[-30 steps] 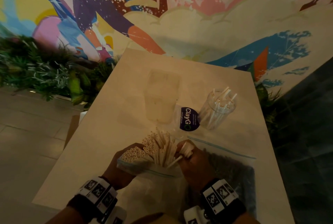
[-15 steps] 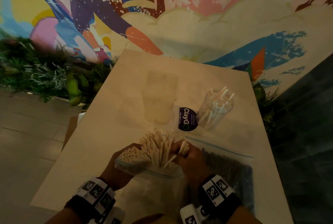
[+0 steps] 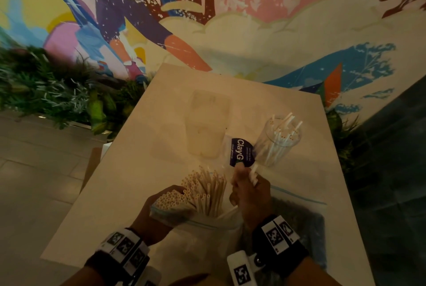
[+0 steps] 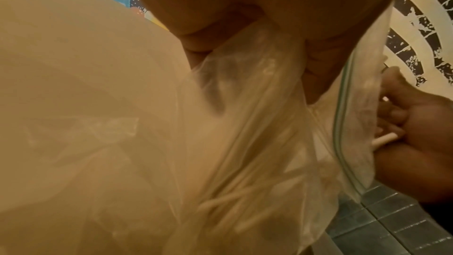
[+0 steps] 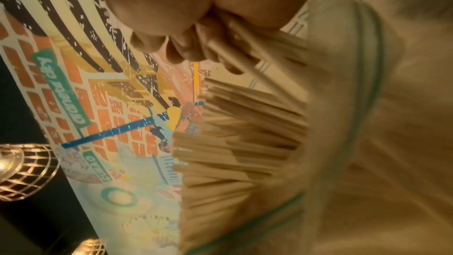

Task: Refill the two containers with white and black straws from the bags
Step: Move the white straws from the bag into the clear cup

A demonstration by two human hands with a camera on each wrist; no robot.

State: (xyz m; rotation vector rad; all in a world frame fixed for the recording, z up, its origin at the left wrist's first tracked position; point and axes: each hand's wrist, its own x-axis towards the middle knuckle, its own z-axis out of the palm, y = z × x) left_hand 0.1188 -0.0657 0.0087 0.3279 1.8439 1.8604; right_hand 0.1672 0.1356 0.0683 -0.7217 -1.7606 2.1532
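Note:
My left hand (image 3: 164, 200) grips the mouth of a clear zip bag (image 3: 207, 228) packed with white straws (image 3: 202, 190), near the table's front edge. In the left wrist view its fingers (image 4: 316, 69) pinch the bag's plastic (image 4: 245, 115). Just right of the bundle, my right hand (image 3: 247, 178) holds a few white straws (image 3: 253, 170) lifted above the bag; its fingers (image 5: 186, 49) curl round them (image 5: 247, 53). Beyond it stands a clear container with a dark ClayGo label (image 3: 239, 152). Another clear container (image 3: 281, 140), to the right, holds several white straws. A bag of black straws (image 3: 299, 214) lies flat at the right.
A faint clear plastic piece (image 3: 208, 124) lies mid-table (image 3: 138, 170). Green plants (image 3: 46, 92) line the left side below a painted mural wall. A brown box (image 3: 92, 166) sits by the table's left edge. Dark tiled floor lies to the right.
My right hand has risen from the bag's mouth with a few white straws and moved forward toward the labelled container. My left hand keeps its grip on the bag.

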